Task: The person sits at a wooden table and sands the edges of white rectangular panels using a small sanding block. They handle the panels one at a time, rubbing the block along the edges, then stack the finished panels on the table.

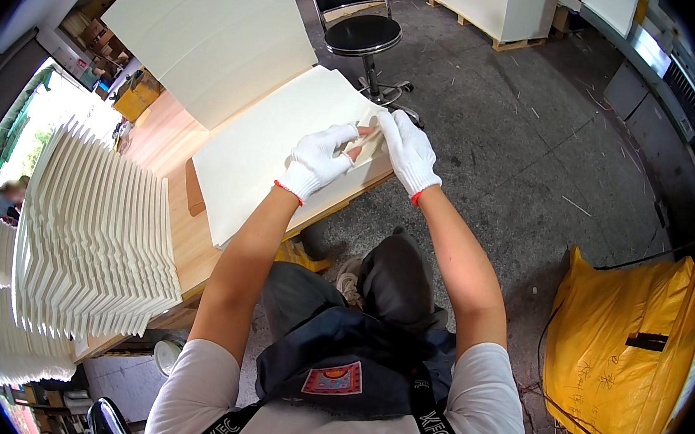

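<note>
A pile of large white sheets (276, 140) lies on the wooden table in front of me, its near right corner bent up a little. Both my hands wear white knit gloves with red cuffs, and some bare fingertips show. At that corner my left hand (319, 158) is bent around the sheet edge, thumb below and finger above. My right hand (405, 149) closes on the same corner from the right, its fingers over the edge. The thumb of the right hand is partly hidden, and how many sheets are gripped cannot be made out.
Tall stacks of folded white sheets (98, 236) stand at the left on the wooden table (188, 240). Behind the pile leans a big white board (214, 36). A black stool (363, 35) stands beyond the table. Yellow wrapped goods (616, 364) are at the right, a loaded pallet (497, 15) far back.
</note>
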The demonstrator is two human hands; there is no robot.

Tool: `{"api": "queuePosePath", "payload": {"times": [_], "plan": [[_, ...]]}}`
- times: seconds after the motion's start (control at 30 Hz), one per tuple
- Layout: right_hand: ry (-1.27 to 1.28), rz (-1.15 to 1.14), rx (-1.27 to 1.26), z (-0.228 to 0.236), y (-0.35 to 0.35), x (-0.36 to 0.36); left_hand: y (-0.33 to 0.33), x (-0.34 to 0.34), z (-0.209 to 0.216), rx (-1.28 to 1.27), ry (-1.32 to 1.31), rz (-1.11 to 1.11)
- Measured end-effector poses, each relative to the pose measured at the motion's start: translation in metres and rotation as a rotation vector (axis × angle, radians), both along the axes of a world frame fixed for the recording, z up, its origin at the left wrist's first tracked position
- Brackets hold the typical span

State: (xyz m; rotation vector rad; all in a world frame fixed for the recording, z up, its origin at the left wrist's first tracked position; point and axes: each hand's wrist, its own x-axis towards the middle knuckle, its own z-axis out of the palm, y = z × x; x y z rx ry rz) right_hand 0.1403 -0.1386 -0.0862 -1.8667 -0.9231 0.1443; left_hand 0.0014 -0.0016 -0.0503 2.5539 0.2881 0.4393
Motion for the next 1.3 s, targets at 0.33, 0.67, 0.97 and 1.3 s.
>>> {"api": "queuePosePath", "payload": {"times": [0.33, 0.67, 0.97, 1.3], "plan": [[0.022, -0.019, 0.023, -0.010, 0.002, 0.002, -0.002, 0.000, 0.005, 0.088, 0.028, -0.017], [0.088, 0.004, 0.047, -0.001, -0.003, 0.000, -0.005, -0.002, 0.002, 0.185, -0.003, -0.043], [-0.339, 0.045, -0.363, 0.004, -0.029, 0.018, -0.002, -0.007, -0.008, 0.440, -0.142, -0.055], [-0.736, 0.078, -0.248, 0.016, -0.020, 0.021, 0.017, 0.018, -0.011, 0.473, 0.064, 0.092]]}}
